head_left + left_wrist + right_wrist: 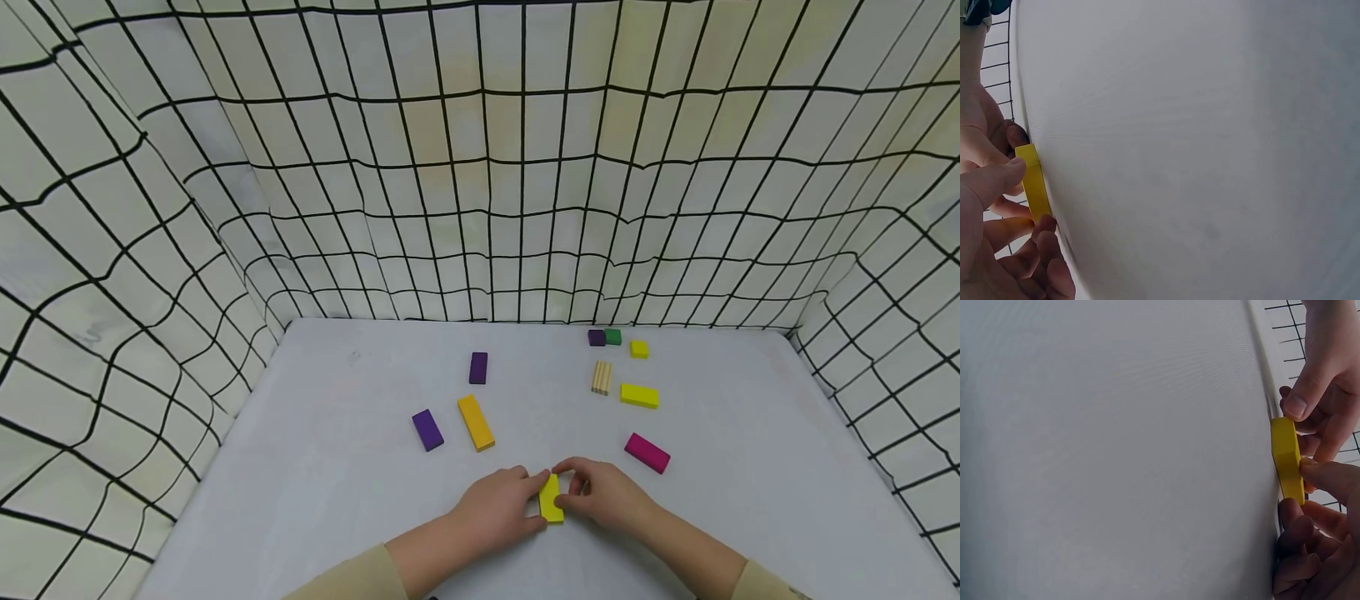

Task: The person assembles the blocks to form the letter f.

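A yellow rectangular block (pixel 551 500) lies lengthwise on the white table near its front, between both hands. My left hand (pixel 495 508) grips it from the left, thumb at the near end and a fingertip by the far end. From the right, my right hand (pixel 611 496) pinches it, with the thumb against its right side and the index finger bent at its far end. Fingers of both hands surround the yellow block (pixel 1036 190) in the left wrist view. The right wrist view shows the yellow block (pixel 1286 456) at its right edge, with fingertips at both ends.
Left of centre lie an orange block (pixel 476 423) and two purple ones (pixel 427 430). To the right are a magenta block (pixel 647 452), a yellow bar (pixel 639 396), a striped wooden piece (pixel 602 377) and small cubes (pixel 612 337). Black netting (pixel 522 208) surrounds the table.
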`<state>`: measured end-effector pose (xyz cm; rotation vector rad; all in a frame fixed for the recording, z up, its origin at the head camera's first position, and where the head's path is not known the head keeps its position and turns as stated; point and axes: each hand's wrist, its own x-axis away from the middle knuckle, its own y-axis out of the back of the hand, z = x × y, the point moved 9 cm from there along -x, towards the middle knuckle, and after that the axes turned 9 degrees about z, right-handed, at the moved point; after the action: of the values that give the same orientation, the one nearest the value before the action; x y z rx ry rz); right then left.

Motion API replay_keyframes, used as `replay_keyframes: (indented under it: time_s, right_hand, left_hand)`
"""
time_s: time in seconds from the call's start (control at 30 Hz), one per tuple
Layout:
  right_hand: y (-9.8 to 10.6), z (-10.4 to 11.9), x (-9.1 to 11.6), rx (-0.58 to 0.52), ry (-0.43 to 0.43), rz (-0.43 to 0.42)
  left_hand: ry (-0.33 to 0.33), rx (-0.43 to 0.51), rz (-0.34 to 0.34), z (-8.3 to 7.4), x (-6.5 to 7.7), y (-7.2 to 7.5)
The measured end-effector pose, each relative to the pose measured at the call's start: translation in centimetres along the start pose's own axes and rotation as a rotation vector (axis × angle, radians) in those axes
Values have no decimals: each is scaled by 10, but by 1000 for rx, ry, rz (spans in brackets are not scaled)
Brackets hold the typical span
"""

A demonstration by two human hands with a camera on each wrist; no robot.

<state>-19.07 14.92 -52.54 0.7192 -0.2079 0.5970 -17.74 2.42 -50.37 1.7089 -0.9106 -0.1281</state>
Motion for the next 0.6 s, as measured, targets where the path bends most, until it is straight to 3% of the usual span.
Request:
replay_keyframes:
  time_s: [0.6]
  right_hand:
    - [3, -1, 5, 72, 21, -26]
  left_hand:
    - [-17, 60, -8, 8, 2, -4]
